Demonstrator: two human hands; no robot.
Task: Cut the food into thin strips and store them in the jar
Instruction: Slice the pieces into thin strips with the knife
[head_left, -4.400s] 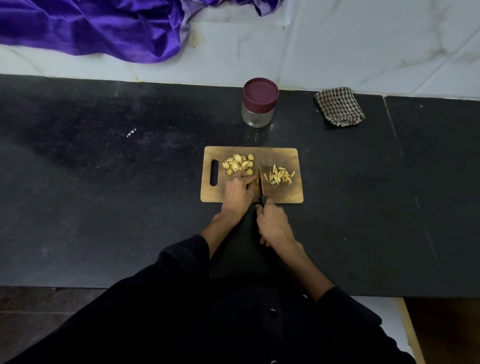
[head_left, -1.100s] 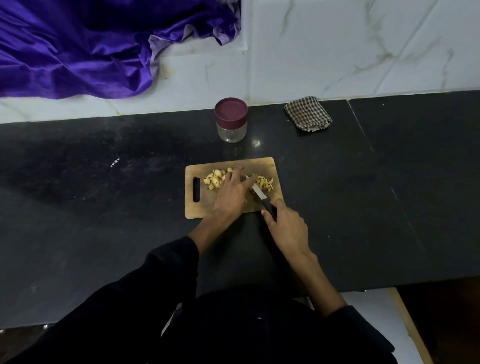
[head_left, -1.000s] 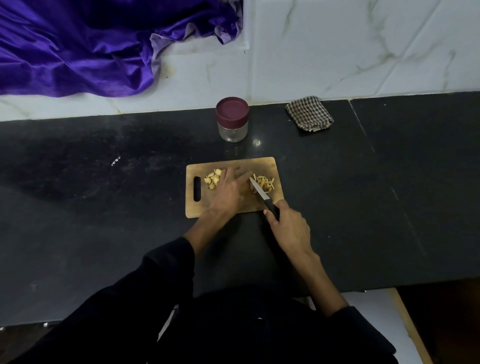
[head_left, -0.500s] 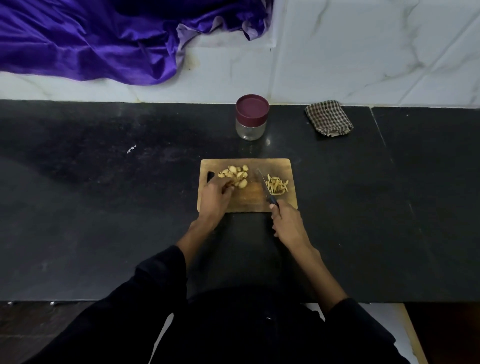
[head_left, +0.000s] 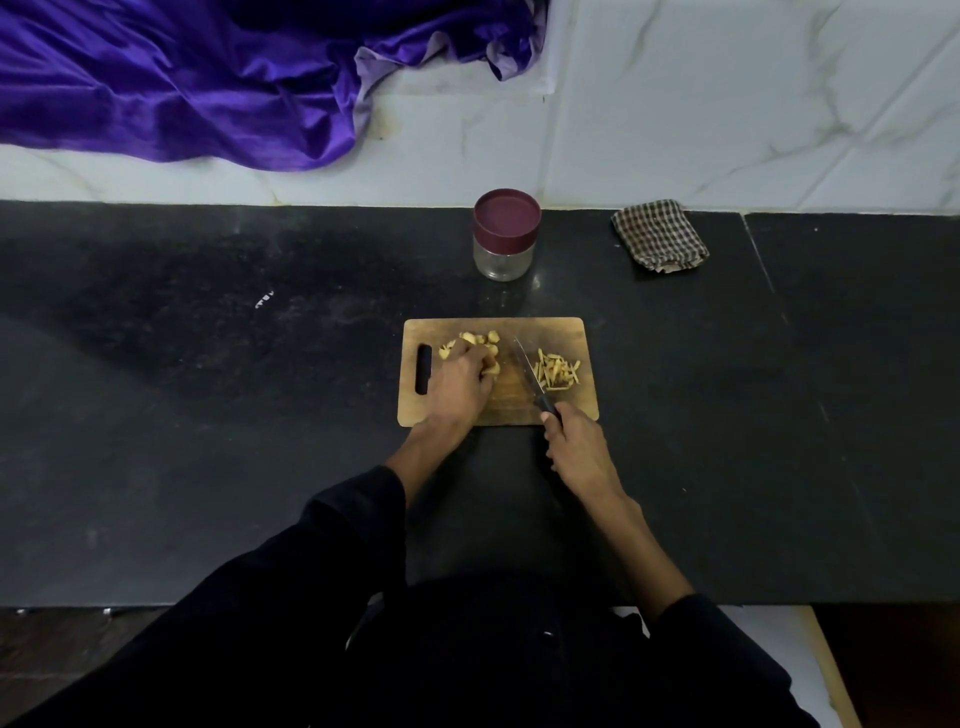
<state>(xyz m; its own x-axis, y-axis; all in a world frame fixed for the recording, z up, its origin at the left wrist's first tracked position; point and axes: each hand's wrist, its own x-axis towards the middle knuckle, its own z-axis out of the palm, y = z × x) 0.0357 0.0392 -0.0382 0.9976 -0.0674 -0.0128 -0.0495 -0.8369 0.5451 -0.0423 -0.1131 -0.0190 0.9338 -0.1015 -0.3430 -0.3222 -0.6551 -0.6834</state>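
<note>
No readable text, brand, no. or sign anywhere. Jar (head_left: 505, 235) near the counter's far edge has a plain maroon lid, no label visible. Small white mark (head_left: 264, 300) on the counter (head_left: 208, 415), left of the board, is too tiny and blurred to read.

The scene is dim and slightly grainy. The black bench (head_left: 208, 415) swallows most of the light, with a small pale glint just in front of the jar (head_left: 503, 234). The white marble wall (head_left: 727, 104) is the brightest area, and the purple cloth (head_left: 182, 78) shows a satin sheen. Wide-angle distortion bows the bench's edges. The dark sleeves (head_left: 311, 597) lose all detail.
</note>
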